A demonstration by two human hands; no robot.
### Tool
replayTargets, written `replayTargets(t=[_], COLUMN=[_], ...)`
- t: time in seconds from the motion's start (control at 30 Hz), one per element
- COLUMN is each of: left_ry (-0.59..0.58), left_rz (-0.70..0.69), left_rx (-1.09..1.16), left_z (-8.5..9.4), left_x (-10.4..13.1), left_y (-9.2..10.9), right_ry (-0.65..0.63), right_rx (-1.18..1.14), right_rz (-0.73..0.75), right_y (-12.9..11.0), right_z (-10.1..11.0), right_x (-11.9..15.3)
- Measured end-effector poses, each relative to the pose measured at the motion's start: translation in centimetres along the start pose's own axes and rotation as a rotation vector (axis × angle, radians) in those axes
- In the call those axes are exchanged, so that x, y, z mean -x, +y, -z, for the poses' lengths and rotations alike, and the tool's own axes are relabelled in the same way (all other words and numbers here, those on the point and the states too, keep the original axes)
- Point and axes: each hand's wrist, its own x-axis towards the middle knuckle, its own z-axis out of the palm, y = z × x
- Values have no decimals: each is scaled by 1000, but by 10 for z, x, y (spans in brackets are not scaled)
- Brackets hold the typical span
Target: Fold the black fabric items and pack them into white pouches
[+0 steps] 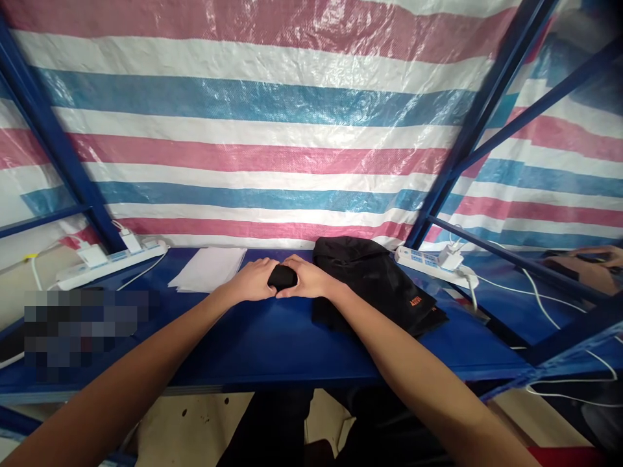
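Note:
A small black object [283,277] with a rounded outline is held just above or on the blue table, between both hands; its kind cannot be made out. My left hand [254,280] closes round its left side, and my right hand [307,277] grips it from the right, thumb below and fingers over the far side. To the left of my left hand lies a stack of white sheets [207,269]. Beside my right hand and partly under my forearm is a black cloth bag or folded fabric [363,272] with orange lettering.
White power strips with plugs stand at the left [117,263] and right [433,264] of the blue table [272,350], cables trailing. Blue metal posts frame the sides, with a striped plastic sheet [272,155] behind. Another person's hand [601,254] shows at the far right.

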Motion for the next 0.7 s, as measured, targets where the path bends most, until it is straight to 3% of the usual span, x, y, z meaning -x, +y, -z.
replayTargets(t=[0.2, 0.4, 0.6, 0.7], left_ry=[67, 92, 139, 199], left_rz=[68, 147, 18, 2], left_rx=[178, 139, 164, 102], left_z=[-5, -6, 1, 9], left_x=[2, 4, 6, 10], left_y=[-5, -5, -14, -27], right_ry=[60, 139, 71, 120], right_rx=[-286, -475, -713, -761], right_rz=[-151, -93, -147, -180], right_y=[-6, -12, -19, -19], right_z=[1, -5, 0, 8], right_x=[-4, -5, -7, -8])
